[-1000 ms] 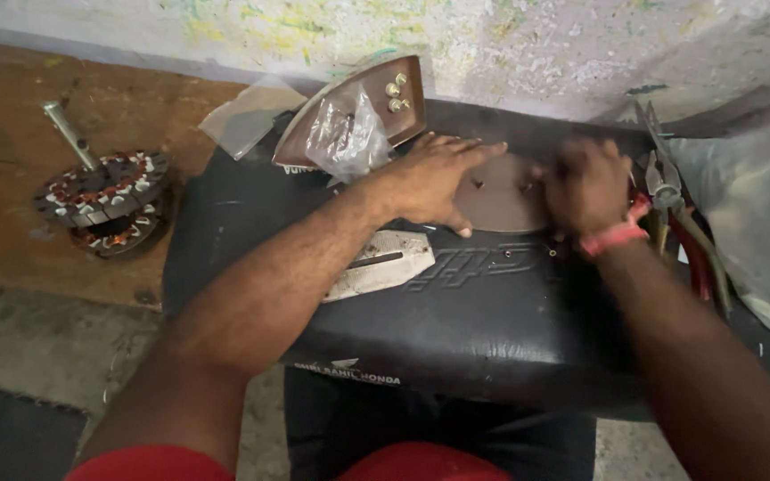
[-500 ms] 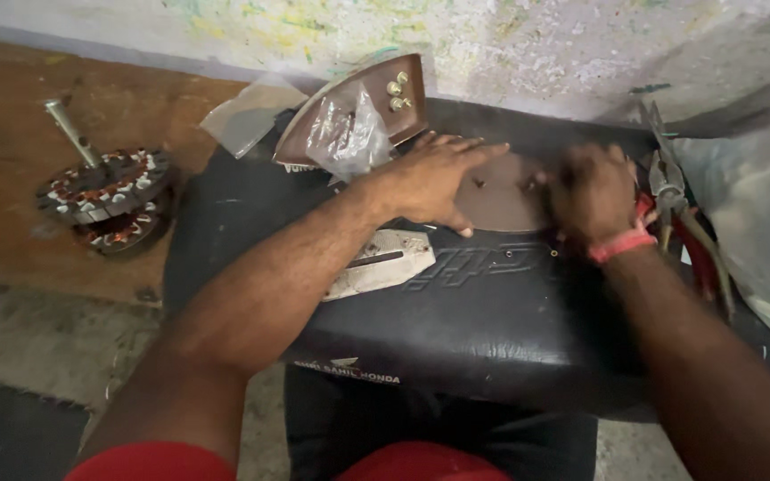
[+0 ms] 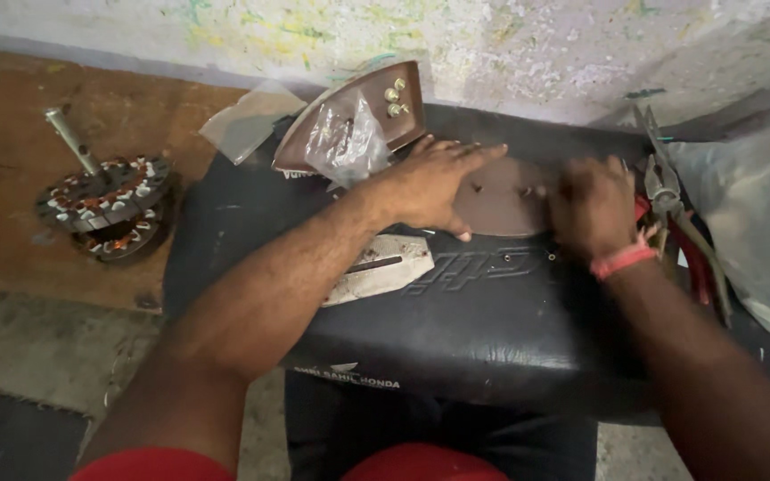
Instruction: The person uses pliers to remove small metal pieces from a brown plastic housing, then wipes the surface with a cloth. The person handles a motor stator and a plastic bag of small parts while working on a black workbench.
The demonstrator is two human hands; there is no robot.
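While held, plate (image 3: 501,198) lies crosswise (flat).

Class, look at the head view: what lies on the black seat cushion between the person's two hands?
The brown flat iron plate spans the stretch between the left hand and the right hand on the black seat cushion, as the head view shows. Both hands rest on it.

My right hand (image 3: 592,207) is blurred, so I cannot tell its grip. My left hand (image 3: 434,183) hides the nine o'clock part of the brown plate (image 3: 503,198). At three o'clock, the grey cloth (image 3: 759,214) is cut by the edge.
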